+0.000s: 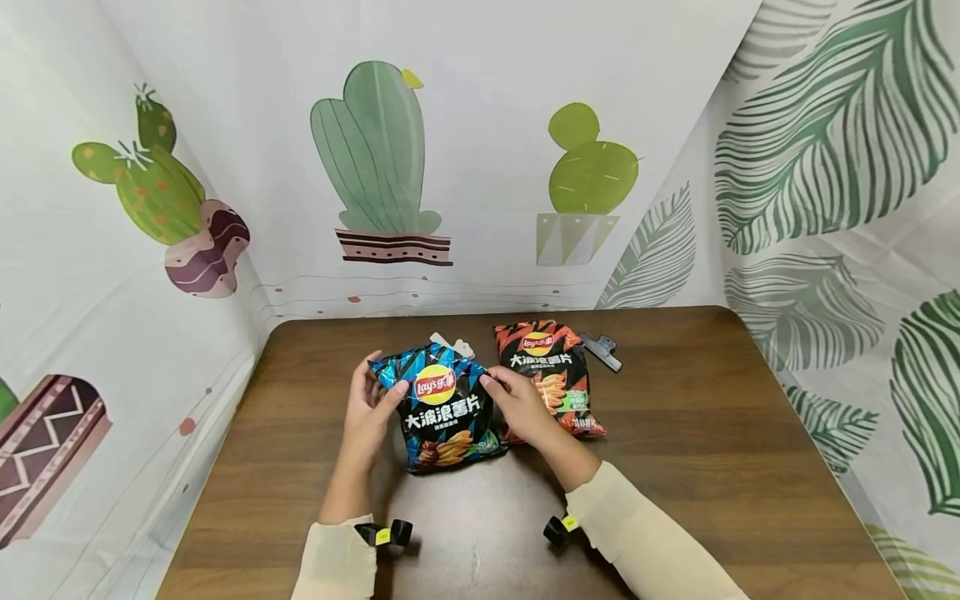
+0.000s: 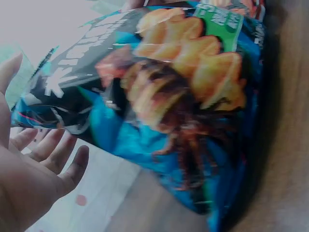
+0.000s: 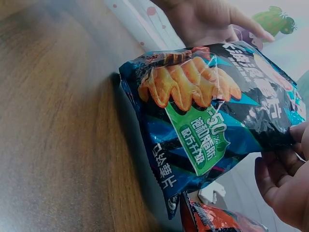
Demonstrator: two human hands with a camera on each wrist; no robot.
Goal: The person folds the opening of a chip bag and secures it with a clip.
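Cactus-printed cloth [image 1: 487,167] stands behind a brown desk [image 1: 690,500]. From the head, the left hand [image 1: 365,415] and right hand [image 1: 522,406] pinch opposite upper sides of a blue chip bag [image 1: 447,412] over the desk; a red chip bag [image 1: 555,379], white clip [image 1: 452,344] and grey clip [image 1: 602,351] lie near. Left wrist: thumb and fingers flank the blue bag's edge. Right wrist: thumb in front, fingers behind.

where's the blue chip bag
In the head view, the blue chip bag is held between the left hand and right hand, just left of the red chip bag.
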